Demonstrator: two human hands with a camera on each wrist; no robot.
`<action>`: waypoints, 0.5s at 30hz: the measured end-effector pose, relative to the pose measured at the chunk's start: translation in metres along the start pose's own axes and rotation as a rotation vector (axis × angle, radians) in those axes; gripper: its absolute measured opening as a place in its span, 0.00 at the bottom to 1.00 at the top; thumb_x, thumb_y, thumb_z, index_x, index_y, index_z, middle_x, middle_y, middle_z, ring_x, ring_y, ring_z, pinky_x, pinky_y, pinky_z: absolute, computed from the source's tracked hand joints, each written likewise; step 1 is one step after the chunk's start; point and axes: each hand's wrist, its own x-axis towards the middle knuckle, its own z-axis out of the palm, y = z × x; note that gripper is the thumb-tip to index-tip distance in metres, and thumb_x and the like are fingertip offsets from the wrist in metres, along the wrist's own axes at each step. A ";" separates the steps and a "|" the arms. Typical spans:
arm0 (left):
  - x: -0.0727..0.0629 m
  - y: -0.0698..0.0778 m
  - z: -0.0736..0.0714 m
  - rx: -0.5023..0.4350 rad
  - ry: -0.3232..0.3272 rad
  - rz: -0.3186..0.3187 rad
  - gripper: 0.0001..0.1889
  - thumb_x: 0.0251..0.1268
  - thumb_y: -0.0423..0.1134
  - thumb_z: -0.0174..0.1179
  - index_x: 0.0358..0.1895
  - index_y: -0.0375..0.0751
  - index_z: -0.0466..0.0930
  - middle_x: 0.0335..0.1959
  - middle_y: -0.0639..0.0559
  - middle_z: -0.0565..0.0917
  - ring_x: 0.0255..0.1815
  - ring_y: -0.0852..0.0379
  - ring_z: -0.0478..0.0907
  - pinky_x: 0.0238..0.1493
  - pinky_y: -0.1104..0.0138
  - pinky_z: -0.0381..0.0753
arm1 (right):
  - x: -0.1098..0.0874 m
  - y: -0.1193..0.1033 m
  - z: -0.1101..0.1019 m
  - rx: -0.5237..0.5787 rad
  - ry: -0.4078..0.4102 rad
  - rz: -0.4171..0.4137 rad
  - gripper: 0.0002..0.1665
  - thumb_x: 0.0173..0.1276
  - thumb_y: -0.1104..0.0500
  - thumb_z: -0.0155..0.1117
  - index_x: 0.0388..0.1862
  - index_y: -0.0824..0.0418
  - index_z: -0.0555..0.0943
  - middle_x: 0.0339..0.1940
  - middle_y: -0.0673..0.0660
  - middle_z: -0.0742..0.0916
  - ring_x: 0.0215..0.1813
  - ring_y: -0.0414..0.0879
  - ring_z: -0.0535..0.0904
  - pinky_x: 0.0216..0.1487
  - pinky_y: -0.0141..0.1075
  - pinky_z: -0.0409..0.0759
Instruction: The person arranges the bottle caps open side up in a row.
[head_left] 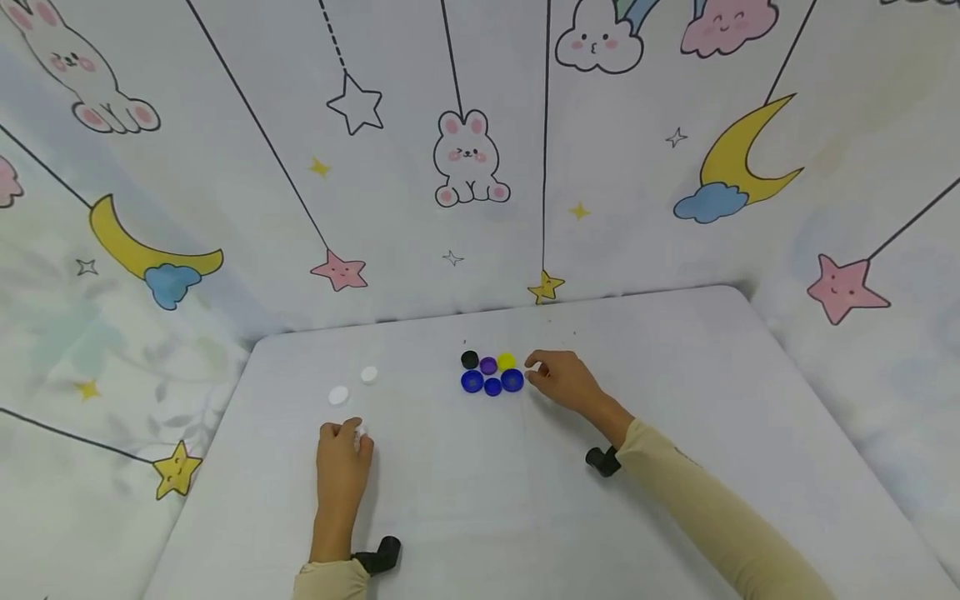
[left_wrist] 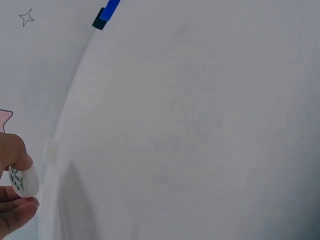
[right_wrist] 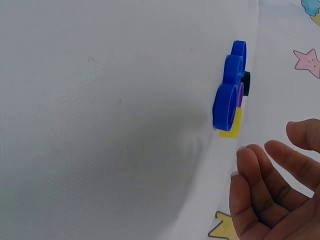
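Between thumb and fingers, my left hand pinches a white bottle cap with dark green print, held on edge above the table. Two more white caps lie flat beyond that hand. Beside a cluster of coloured caps is my right hand, its fingers loosely bent and nothing between them. The cluster has a back row of a black cap, a purple cap and a yellow cap. In front sit two larger blue caps with a smaller blue cap between them.
A white cloth covers the table. Behind it rises a printed backdrop with bunnies, stars and moons. Black wrist mounts stick out from both wrists close to the tabletop.
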 end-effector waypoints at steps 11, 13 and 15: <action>0.007 0.047 0.010 -0.171 0.115 0.190 0.14 0.56 0.27 0.68 0.46 0.29 0.79 0.40 0.37 0.78 0.41 0.43 0.80 0.41 0.55 0.83 | -0.003 -0.016 0.005 0.073 -0.072 -0.046 0.14 0.70 0.58 0.63 0.51 0.61 0.83 0.33 0.54 0.86 0.30 0.43 0.78 0.28 0.33 0.77; 0.009 0.055 0.013 -0.192 0.140 0.240 0.14 0.55 0.26 0.69 0.45 0.29 0.80 0.39 0.38 0.78 0.41 0.45 0.80 0.42 0.56 0.83 | -0.003 -0.018 0.005 0.079 -0.084 -0.068 0.13 0.70 0.58 0.62 0.51 0.62 0.83 0.34 0.54 0.87 0.31 0.43 0.79 0.29 0.32 0.78; 0.010 0.062 0.016 -0.224 0.147 0.273 0.14 0.54 0.26 0.70 0.44 0.30 0.80 0.40 0.40 0.79 0.42 0.46 0.79 0.42 0.57 0.83 | -0.003 -0.021 0.006 0.080 -0.089 -0.075 0.13 0.70 0.58 0.62 0.50 0.62 0.83 0.35 0.55 0.87 0.33 0.42 0.79 0.30 0.32 0.79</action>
